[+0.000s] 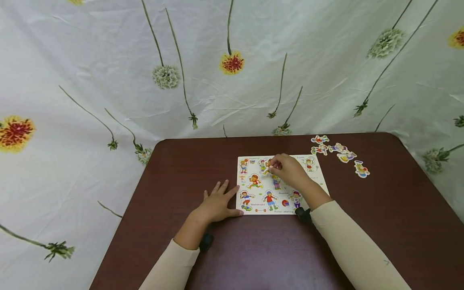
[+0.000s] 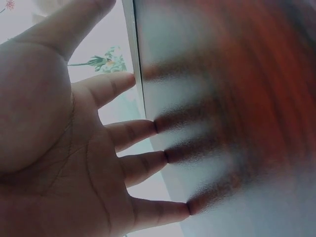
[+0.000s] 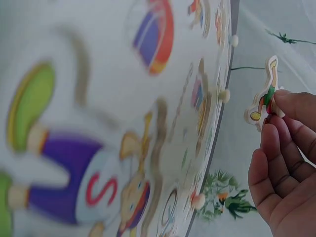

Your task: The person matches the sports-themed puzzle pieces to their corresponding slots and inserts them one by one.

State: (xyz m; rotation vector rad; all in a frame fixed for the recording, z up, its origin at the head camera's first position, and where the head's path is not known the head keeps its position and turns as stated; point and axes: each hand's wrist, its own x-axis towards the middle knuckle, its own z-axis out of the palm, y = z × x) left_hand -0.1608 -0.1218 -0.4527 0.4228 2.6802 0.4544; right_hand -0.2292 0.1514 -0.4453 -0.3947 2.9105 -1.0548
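Observation:
My left hand point(image 1: 216, 203) rests on the brown table with fingers spread. Its thumb and index fingertip touch the left edge of a white puzzle board point(image 1: 317, 172) printed with children doing sports. In the left wrist view that palm point(image 2: 54, 133) holds nothing. Above the board's upper middle, my right hand point(image 1: 290, 171) pinches a small figure-shaped puzzle piece point(image 3: 270, 91) between thumb and fingers. The right wrist view shows it held above the board surface. Part of the board lies hidden under the right hand and forearm. Several figures with small knobs point(image 3: 224, 96) sit on the board.
Several loose figure pieces point(image 1: 338, 148) lie at the table's back right, beyond the board's corner. One piece point(image 1: 361, 169) lies apart, nearer the right side. A white flowered cloth point(image 1: 203, 96) hangs behind the table point(image 1: 188, 169).

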